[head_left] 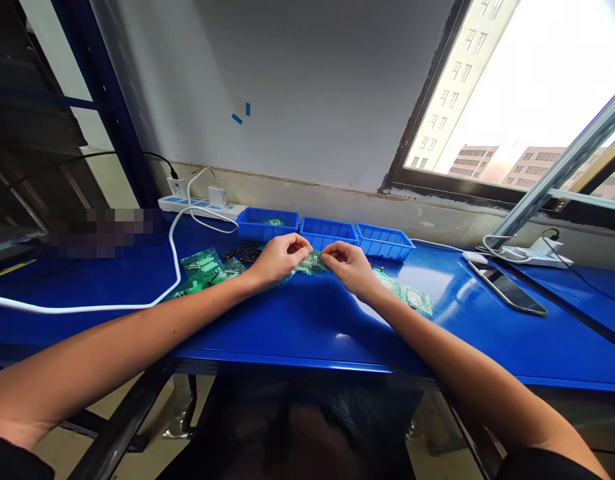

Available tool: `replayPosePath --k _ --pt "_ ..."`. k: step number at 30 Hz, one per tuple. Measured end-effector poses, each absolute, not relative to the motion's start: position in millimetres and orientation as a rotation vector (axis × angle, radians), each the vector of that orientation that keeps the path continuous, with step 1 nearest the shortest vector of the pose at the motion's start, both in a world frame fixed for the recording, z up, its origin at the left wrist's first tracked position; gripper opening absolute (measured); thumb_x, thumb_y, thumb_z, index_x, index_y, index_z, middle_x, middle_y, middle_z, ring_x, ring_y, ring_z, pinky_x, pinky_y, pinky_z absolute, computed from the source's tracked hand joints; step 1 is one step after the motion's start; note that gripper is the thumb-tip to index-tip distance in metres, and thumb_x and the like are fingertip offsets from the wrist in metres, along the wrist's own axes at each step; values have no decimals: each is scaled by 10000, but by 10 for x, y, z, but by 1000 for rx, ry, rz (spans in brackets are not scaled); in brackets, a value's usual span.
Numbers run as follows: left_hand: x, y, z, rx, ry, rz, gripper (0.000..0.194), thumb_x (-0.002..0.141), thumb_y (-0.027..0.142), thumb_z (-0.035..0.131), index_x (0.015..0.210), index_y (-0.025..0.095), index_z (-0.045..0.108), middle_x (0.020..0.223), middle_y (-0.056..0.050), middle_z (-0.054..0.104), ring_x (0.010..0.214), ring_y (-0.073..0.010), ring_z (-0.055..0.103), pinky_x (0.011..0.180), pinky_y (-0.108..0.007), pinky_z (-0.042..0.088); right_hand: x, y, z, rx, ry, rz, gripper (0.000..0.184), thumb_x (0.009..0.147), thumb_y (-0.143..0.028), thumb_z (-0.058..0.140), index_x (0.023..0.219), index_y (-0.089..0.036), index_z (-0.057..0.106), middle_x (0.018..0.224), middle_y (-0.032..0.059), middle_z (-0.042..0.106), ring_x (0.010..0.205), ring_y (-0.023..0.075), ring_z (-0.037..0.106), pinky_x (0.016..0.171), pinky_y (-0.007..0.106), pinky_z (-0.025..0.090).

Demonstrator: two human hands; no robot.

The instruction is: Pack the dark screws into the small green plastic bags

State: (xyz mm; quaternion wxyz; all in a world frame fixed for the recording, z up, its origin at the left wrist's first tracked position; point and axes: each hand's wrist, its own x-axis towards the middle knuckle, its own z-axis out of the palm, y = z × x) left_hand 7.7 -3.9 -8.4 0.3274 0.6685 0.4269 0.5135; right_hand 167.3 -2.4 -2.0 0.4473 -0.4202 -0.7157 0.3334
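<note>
Above the blue table, my left hand (283, 259) and my right hand (352, 268) pinch the upper edge of a small green-tinted clear plastic bag (312, 263) from its two sides. Pale small parts show through its film; their kind is too small to tell. Left of my left hand lie several similar green bags (200, 270), with a heap of small black parts (243, 253) behind the wrist. More filled bags (410, 297) lie beside my right forearm.
Three blue bins stand in a row along the wall: a left bin (267, 230) with green bags inside, a middle bin (329, 233) and a right bin (385, 242). A white cable (107, 309) crosses the table from a power strip (200, 205). At right lies a phone (507, 287).
</note>
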Motion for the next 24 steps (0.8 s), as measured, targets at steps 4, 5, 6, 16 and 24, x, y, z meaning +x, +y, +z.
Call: replayPosePath --k 4,5,6,16,24 --pt "65 -16 -100 1755 1107 1377 170 684 316 623 670 152 584 621 5 551 587 -115 490 575 -253 397 1678 -20 -32 -1041 -1785 813 147 675 -305 554 696 -163 587 626 -13 583 571 95 501 556 242 392" --pt "63 -13 -103 1749 1103 1381 164 690 310 619 673 150 584 622 5 554 586 -113 492 574 -251 401 1678 -21 -30 -1045 -1784 813 151 680 -307 554 704 -163 590 631 -11 586 571 95 500 557 242 392" --pt "61 -12 -104 1742 1098 1378 159 694 303 616 676 149 584 622 5 556 584 -111 494 573 -249 404 1677 -24 -26 -1050 -1784 812 151 683 -307 554 706 -163 590 632 -11 586 569 95 498 557 242 390" --pt "82 -40 -76 1782 1139 1344 158 665 304 579 679 147 585 619 12 550 592 -116 485 588 -248 389 1665 -23 -39 -1029 -1811 665 61 682 -241 536 660 -185 547 555 -40 506 540 97 449 537 243 351" --pt "-25 -4 90 1691 1099 1543 156 666 295 633 730 156 601 669 1 588 641 -120 533 631 -247 425 1674 -37 -37 -1005 -1875 605 91 729 -262 530 740 -189 582 565 -37 503 539 100 447 533 245 348"
